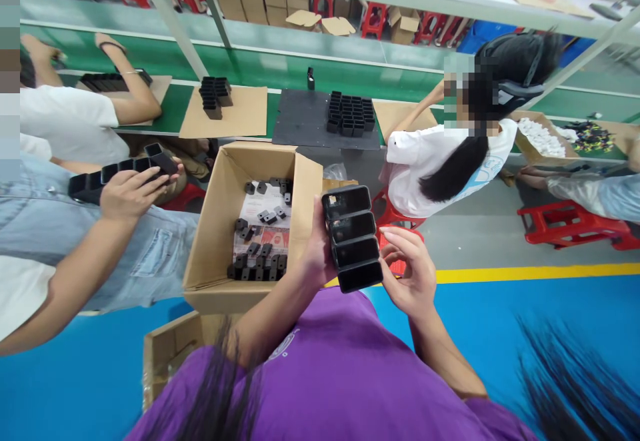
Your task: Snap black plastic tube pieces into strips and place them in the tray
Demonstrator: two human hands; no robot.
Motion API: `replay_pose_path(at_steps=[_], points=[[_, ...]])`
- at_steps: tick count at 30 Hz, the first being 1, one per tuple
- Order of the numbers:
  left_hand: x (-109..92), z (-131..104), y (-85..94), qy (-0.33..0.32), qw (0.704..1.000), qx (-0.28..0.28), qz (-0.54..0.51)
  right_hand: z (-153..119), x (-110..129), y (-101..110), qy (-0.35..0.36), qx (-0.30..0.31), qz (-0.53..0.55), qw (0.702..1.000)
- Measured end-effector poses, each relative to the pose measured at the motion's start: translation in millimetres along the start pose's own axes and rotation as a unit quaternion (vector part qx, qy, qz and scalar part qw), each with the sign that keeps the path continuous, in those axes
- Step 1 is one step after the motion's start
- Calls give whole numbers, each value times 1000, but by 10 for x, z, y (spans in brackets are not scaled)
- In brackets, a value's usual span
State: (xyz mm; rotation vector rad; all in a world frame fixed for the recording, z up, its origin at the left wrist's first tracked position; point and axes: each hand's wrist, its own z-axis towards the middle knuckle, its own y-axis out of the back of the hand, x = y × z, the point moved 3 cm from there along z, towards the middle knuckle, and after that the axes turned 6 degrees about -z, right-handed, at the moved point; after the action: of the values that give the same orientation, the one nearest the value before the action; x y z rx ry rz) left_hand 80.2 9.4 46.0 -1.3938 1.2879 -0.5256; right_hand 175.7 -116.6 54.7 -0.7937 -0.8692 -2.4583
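Observation:
Several black rectangular open-topped cases (353,240) form a short row in front of my chest, their hollow insides facing up. My left hand (320,244) is wrapped round the left side of that row. Just off its right edge, my right hand (410,271) has its fingers apart, holding nothing, with the thumb close to the lowest case. To the left stands an open cardboard box (306,208) with many small black parts (260,268) lying on printed paper at its bottom.
At the left, a person's hands (133,191) hold another row of black cases. Ahead, a dark mat (295,118) bears grouped cases. A seated person (450,168) is at the front right, near red stools (580,228). A second carton (170,354) sits low left.

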Motion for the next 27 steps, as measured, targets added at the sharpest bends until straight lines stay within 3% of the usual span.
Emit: replay_pose_path(at_steps=[18, 27], points=[[3, 34, -66, 2, 998, -55, -24, 28, -3, 17, 22, -9, -31, 999], [18, 50, 20, 2, 990, -134, -30, 5, -26, 37, 24, -12, -37, 999]])
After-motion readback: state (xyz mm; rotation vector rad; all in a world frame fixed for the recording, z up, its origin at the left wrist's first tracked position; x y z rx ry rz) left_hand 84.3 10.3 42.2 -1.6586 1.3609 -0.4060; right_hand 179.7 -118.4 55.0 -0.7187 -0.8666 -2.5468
